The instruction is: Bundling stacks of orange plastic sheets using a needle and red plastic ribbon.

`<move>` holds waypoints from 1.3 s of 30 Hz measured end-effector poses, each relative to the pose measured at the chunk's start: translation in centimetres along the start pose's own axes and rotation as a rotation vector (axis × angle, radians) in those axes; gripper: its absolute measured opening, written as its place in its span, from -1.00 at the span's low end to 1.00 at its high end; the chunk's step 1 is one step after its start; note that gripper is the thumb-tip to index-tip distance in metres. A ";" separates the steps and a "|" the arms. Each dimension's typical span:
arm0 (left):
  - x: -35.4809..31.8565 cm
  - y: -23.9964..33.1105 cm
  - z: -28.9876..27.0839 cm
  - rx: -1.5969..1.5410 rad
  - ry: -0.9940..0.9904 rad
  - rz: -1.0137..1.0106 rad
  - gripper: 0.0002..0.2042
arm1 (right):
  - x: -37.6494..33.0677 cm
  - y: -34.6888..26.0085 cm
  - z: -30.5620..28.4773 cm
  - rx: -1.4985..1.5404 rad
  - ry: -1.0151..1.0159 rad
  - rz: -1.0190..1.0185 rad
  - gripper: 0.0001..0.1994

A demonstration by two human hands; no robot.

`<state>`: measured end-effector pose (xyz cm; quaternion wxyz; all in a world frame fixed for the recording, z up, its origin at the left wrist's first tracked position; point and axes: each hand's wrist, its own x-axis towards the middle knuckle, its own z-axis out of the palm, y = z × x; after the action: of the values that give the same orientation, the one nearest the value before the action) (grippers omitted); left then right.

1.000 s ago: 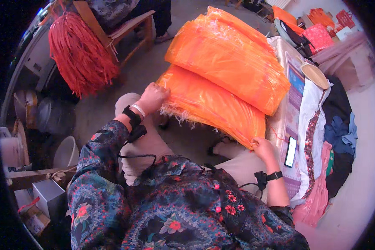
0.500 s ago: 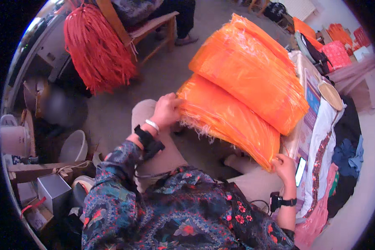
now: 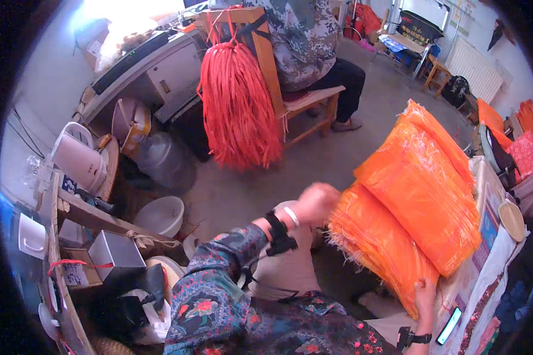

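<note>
A thick stack of orange woven plastic sacks [image 3: 391, 236], with a second folded stack [image 3: 423, 177] on top, lies in front of me to the right. White frayed threads hang along its edges. My left hand [image 3: 318, 203] is at the left edge of the lower stack, blurred, its fingers curled but hard to make out. Farther down, at the near right corner, my right hand [image 3: 424, 297] has its fingers closed on the edge of the lower sacks. A white bracelet and a black strap are on my left wrist; a black band is on the right.
A red strip bundle [image 3: 238, 106] hangs from a wooden chair [image 3: 269, 65] where a person sits. To the left are a white basin [image 3: 161, 216], a large clear bottle [image 3: 167, 165], a kettle [image 3: 80, 157] and a silver box [image 3: 117, 257]. A lit phone [image 3: 450, 325] lies at right.
The view has swung left, so everything sits farther right and lower in it. My left hand has blurred at the sacks' left edge; my right hand stays at the near corner.
</note>
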<state>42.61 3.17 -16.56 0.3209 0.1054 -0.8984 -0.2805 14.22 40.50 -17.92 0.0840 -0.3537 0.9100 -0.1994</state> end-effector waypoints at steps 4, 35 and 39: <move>1.8 -8.4 -9.6 0.665 0.038 -0.183 -0.96 | -0.3 -0.3 0.1 0.173 0.008 -0.015 -0.80; -8.1 12.9 7.3 -0.949 -0.483 -0.969 -0.79 | -5.7 -18.1 4.4 1.621 -0.625 0.070 -0.87; -6.5 14.8 8.5 -1.279 -0.406 -0.793 -0.71 | -6.9 -16.2 4.2 1.466 -0.500 -0.074 -0.84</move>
<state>42.13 21.46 -16.84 0.0242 0.1599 -0.4985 -0.8517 30.38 33.06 -14.84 0.4929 -0.2725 0.4871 -0.6674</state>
